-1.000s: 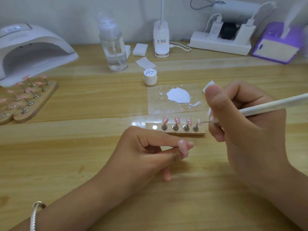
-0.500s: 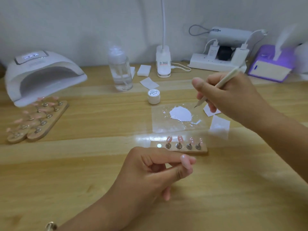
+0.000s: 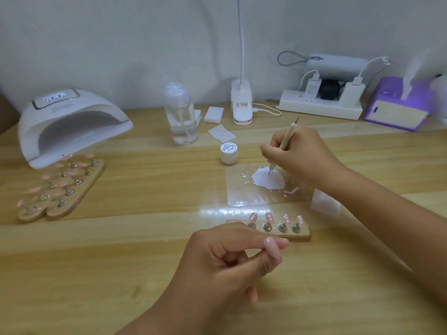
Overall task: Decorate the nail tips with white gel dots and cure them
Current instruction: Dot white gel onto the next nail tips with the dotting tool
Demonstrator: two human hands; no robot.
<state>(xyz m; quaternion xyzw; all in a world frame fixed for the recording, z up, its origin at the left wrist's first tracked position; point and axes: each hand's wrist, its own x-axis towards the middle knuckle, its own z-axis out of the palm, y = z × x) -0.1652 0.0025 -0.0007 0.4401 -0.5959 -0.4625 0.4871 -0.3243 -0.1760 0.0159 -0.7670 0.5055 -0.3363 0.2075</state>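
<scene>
Gel loading is judged the step: the dotting pen (image 3: 286, 139), pinched in the right hand (image 3: 301, 157), is touched to the white gel puddle (image 3: 267, 182). A pink nail tip (image 3: 272, 247) is pinched in the left hand (image 3: 225, 262), near the wooden stand (image 3: 303, 232); a steady dot is needed next.

Small white gel jar (image 3: 228, 153), lid: one dark word in slanted script. I read it as "Painted", last letters unsure; the finer print around it is too small.
Nail lamp (image 3: 70, 122), top display: lit white segments, blurred, no digits I can make out. Faint mark below it, illegible.
Desk lamp base (image 3: 241, 106): red-and-white sticker, print unreadable.
White charger plug (image 3: 313, 86): grey small print, unreadable.
</scene>
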